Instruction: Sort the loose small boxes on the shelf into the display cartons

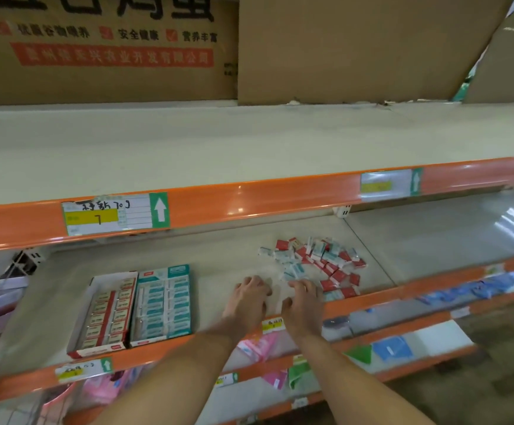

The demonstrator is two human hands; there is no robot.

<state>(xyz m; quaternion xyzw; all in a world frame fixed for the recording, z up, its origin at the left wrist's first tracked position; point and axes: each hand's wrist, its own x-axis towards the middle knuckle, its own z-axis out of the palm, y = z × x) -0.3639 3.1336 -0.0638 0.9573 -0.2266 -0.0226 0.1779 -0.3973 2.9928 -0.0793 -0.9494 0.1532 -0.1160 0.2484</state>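
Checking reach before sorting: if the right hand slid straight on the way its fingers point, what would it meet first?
Probably the near edge of the pile of loose small boxes, likely a teal one, just beyond the right hand; depth is unclear.

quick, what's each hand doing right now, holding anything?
Left hand: fingers curled on the shelf, grip cannot be told.
Right hand: curled at the loose boxes, grip cannot be told.

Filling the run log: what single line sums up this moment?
left hand on shelf | right hand at loose boxes | cartons partly filled
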